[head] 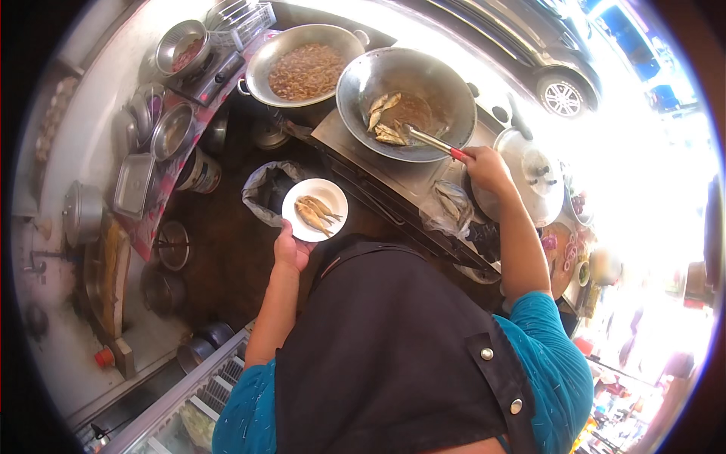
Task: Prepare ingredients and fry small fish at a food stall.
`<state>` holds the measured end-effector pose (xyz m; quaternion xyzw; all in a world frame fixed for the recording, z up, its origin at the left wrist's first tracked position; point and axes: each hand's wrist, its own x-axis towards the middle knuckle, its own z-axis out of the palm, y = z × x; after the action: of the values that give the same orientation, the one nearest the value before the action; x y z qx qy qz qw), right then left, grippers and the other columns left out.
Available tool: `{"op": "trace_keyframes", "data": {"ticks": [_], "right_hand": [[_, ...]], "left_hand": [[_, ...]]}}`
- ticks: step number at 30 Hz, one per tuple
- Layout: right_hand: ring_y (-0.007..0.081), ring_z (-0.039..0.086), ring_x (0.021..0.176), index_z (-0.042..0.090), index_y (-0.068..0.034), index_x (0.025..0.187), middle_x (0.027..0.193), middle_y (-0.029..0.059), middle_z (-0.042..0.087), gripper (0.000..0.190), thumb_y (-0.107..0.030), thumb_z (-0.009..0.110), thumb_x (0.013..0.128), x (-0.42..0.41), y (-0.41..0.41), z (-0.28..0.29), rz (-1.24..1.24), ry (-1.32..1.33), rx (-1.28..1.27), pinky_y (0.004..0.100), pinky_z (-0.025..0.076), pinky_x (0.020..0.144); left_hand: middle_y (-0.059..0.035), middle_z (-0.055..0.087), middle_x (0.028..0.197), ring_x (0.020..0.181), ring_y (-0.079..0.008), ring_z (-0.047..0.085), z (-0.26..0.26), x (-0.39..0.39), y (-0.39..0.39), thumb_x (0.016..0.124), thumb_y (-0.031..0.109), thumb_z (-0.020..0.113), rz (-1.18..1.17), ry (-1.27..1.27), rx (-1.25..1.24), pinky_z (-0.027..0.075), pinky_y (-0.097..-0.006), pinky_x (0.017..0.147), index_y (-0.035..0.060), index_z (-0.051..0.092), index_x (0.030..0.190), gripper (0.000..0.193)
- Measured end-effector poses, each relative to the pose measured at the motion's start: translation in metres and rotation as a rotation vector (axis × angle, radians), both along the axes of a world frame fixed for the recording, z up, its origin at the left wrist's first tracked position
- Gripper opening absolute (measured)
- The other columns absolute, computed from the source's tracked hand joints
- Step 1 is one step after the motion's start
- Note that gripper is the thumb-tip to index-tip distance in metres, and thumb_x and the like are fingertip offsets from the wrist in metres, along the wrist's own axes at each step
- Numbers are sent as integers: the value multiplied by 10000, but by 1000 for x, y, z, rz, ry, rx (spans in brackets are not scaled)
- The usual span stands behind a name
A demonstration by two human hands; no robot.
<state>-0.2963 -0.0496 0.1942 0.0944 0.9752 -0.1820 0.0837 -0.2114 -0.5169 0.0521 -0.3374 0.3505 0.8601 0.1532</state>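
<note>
My left hand [292, 251] grips the rim of a white plate [306, 189] in front of my apron. On the plate lie several small fried fish [315, 213]. In my right hand [489, 168] is a pair of metal tongs [428, 139] with a red grip, reaching down into a large metal wok [351, 93]. The tongs' tips are at a clump of fried fish [391, 134] in the wok, but whether they pinch it I cannot tell. More fish [381, 108] rest on the wok's left inner slope, beside brownish oil [417, 110] at the bottom.
A second wide pan [258, 54] of brown food stands left of the wok. Right of it are a large metal lid [536, 193] and a plastic bag of fish [448, 207]. Metal bowls [173, 130] line the left table. Below the plate is a lined bin [255, 198].
</note>
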Motion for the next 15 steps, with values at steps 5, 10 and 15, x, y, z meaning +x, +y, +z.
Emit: {"op": "trace_keyframes", "data": {"ticks": [5, 10, 15], "right_hand": [[372, 716, 961, 776, -96, 1142, 1028, 203, 749, 344, -323, 598, 955, -13, 8, -3, 33, -89, -188, 460, 537, 895], [344, 703, 889, 768, -64, 1139, 927, 201, 735, 385, -381, 629, 970, -32, 24, -15, 97, -56, -110, 438, 523, 829], [347, 700, 939, 754, -71, 1162, 981, 201, 734, 393, -387, 614, 975, -53, 35, -18, 248, -25, -74, 441, 519, 848]], "left_hand": [[-148, 526, 1506, 1361, -345, 537, 0, 1, 1, 1125, 459, 348, -5, 2, -7, 486, -540, 1090, 66, 429, 1510, 555], [-157, 522, 1510, 1358, -352, 540, 0, 0, 4, 1126, 461, 341, -2, 15, -8, 492, -540, 1087, 64, 428, 1511, 560], [-161, 512, 1523, 1361, -359, 540, -6, 4, 5, 1127, 460, 334, -7, 29, -6, 497, -538, 1090, 62, 421, 1519, 566]]}}
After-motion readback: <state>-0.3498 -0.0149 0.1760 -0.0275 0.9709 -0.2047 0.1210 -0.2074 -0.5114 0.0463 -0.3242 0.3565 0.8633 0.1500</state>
